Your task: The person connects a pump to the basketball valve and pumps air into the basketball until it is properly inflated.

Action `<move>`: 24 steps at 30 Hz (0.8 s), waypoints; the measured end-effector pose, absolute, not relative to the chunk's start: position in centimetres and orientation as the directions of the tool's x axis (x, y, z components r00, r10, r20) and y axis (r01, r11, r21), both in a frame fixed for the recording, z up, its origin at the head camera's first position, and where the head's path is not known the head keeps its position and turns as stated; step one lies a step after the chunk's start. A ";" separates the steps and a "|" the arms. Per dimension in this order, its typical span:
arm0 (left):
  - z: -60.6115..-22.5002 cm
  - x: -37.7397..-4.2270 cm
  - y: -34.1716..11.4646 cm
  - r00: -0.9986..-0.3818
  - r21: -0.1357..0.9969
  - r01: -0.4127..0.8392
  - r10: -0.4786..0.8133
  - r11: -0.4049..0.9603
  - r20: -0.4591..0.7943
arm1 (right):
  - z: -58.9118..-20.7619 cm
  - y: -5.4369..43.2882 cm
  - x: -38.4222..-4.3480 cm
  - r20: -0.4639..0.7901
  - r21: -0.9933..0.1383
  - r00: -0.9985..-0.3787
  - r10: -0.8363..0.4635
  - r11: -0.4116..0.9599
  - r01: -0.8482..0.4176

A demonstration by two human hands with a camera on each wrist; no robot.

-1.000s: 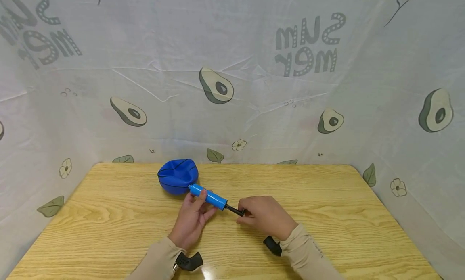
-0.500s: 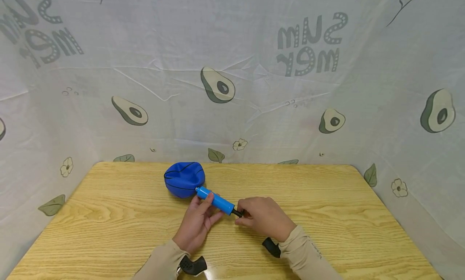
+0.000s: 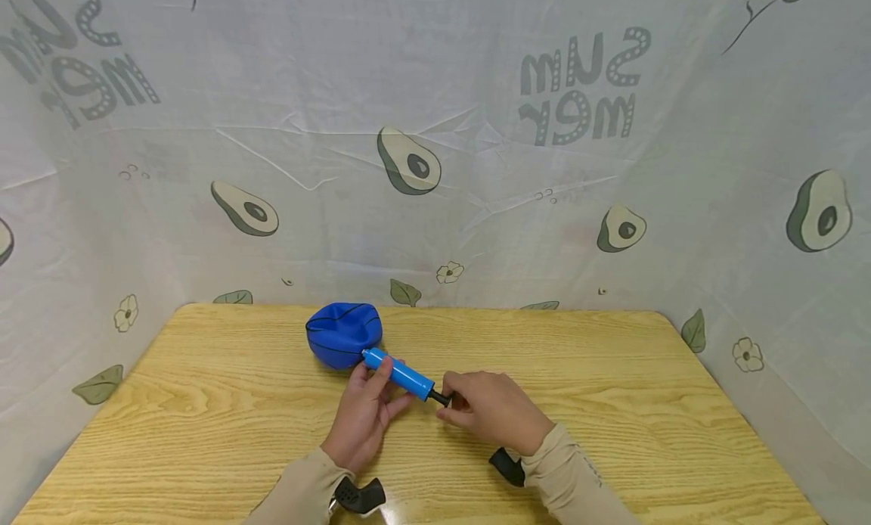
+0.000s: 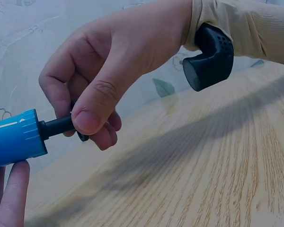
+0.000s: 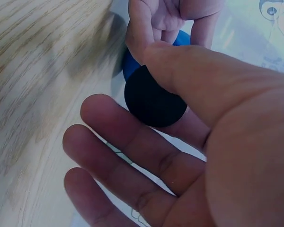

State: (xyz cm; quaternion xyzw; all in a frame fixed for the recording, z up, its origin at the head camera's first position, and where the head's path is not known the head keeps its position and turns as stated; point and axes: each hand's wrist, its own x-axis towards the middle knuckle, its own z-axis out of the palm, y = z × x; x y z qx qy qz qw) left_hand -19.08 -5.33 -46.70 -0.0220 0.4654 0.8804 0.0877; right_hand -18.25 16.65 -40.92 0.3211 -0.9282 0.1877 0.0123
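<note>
Backwards, "summer" (image 3: 578, 88) marks the cloth (image 3: 306, 79) — right-hand fingers (image 4: 57, 92) pinch the pump (image 3: 411, 380).

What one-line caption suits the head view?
Left hand holds a blue pump, its tip at a dented blue ball, while the right hand pinches the black handle.

There are two hands (image 3: 362, 417), one blue pump (image 3: 410, 379), one blue ball (image 3: 342, 337), two wrist devices (image 3: 361, 496), one surface (image 3: 612, 389); on the cloth (image 3: 299, 71), three flowers (image 3: 450, 272), four whole avocados (image 3: 408, 160) and apparently two cut-off ones (image 3: 4, 241).
</note>
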 end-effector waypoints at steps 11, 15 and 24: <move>-46.5 -19.9 -6.6 -0.992 0.821 -0.120 0.037 -0.558 -0.120 | -41.1 17.0 -18.1 0.134 -0.338 -0.827 -0.546 0.760 -0.556; -46.6 -20.2 -7.1 -0.991 0.811 -0.115 0.012 -0.574 -0.133 | -41.3 17.2 -18.1 0.099 -0.335 -0.871 -0.480 0.808 -0.484; -46.6 -20.7 -8.1 -0.989 0.803 -0.106 -0.022 -0.587 -0.147 | -41.1 17.5 -17.8 0.045 -0.372 -0.906 -0.422 0.834 -0.407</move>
